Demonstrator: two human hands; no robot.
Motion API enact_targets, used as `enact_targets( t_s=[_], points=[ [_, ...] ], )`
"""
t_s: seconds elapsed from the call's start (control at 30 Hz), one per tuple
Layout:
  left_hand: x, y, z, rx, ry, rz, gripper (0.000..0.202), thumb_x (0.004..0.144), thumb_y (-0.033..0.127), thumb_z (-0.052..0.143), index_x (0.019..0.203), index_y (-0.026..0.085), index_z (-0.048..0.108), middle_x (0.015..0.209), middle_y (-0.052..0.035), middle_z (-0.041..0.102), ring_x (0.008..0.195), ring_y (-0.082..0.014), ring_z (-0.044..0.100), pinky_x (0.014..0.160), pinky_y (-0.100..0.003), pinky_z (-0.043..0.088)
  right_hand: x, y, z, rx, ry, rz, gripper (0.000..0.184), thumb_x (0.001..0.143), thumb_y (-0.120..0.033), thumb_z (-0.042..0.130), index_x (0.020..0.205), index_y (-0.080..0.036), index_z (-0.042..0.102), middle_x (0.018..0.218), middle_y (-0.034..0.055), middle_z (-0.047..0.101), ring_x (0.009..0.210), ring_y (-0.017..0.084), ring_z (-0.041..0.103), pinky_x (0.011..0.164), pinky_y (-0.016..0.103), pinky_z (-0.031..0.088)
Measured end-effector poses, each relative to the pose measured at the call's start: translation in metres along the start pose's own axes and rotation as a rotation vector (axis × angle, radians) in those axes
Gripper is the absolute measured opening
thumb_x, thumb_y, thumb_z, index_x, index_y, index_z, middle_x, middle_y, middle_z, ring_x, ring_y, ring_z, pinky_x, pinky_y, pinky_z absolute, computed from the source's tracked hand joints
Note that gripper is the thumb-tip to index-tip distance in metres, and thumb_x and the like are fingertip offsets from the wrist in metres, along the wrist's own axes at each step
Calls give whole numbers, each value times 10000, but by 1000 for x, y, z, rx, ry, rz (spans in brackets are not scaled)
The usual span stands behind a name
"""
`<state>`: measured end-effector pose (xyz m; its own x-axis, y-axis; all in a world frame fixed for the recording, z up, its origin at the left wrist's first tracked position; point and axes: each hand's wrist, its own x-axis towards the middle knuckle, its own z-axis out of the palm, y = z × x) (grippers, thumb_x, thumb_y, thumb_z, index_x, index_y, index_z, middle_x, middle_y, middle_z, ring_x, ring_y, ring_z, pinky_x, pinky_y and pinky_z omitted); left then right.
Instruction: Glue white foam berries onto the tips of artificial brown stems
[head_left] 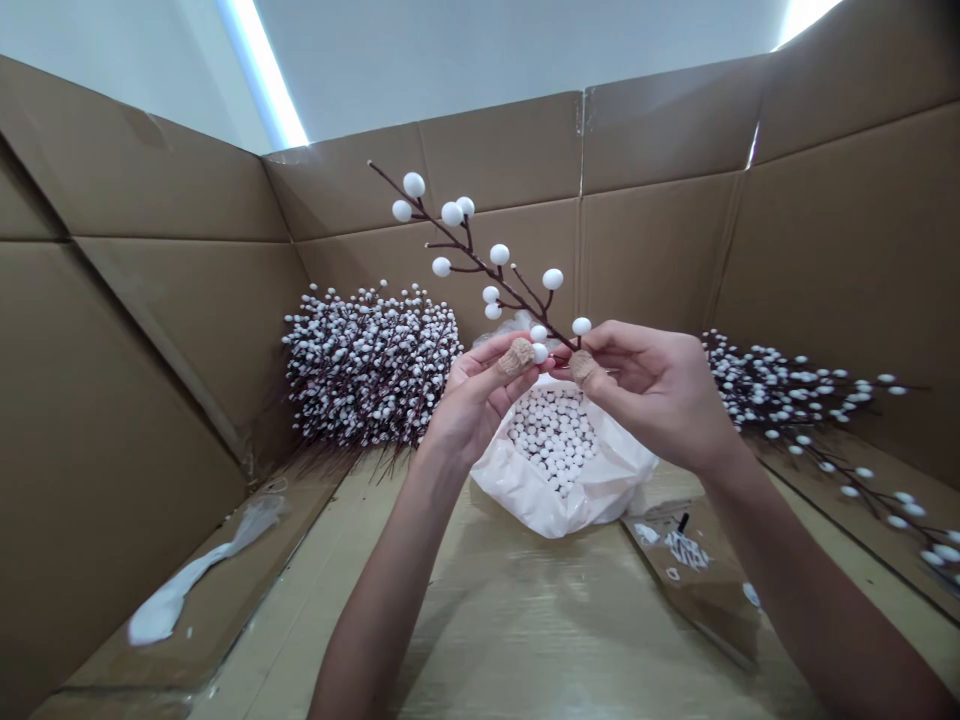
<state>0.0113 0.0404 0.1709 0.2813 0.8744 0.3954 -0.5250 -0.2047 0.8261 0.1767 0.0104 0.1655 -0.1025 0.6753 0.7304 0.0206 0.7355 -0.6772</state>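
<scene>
A brown artificial berry branch (480,262) with white berries slants up and to the left above the table. My right hand (652,385) pinches its lower end between thumb and fingers. Close beside it, my left hand (487,385) is closed in a pinch at a white berry (540,353), with another berry just above. Whether that berry is attached to a twig is hidden by the fingers. Both thumbs wear tan fingertip covers. Below and behind the hands, an open white plastic bag (525,505) holds many loose white berries (559,440).
A dense pile of berry branches (371,365) lies at the back left. More finished-looking branches (780,385) spread along the right side. A cardboard piece (705,590) with white glue-like smears is at front right, and a white strip (180,590) lies left. Cardboard walls (510,240) surround the table (517,620).
</scene>
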Motion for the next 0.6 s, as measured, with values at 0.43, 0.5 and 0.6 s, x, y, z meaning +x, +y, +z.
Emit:
enact_targets(
  t_s=[0.43, 0.5, 0.6],
  points=[
    [1, 0, 0, 19, 8, 10, 156, 680, 158, 768, 816, 131, 696, 768, -15, 731, 753, -126, 705, 789, -212, 542, 0, 0, 1, -4, 16, -11, 40, 800, -192, 629, 762, -178, 632, 798, 31, 667, 731, 169, 668, 680, 299, 580],
    [1, 0, 0, 17, 12, 14, 152, 676, 147, 767, 811, 131, 700, 760, -16, 732, 748, -127, 704, 776, -212, 547, 1, 1, 1, -14, 14, -16, 44, 799, -178, 621, 756, -175, 628, 795, 29, 663, 737, 168, 669, 684, 292, 577],
    [0, 0, 2, 27, 19, 17, 140, 672, 142, 769, 795, 134, 703, 744, -21, 733, 760, -146, 708, 786, -237, 555, 1, 1, 1, -26, 7, -16, 46, 797, -175, 618, 751, -173, 624, 782, 25, 655, 742, 168, 670, 675, 282, 573]
  ],
)
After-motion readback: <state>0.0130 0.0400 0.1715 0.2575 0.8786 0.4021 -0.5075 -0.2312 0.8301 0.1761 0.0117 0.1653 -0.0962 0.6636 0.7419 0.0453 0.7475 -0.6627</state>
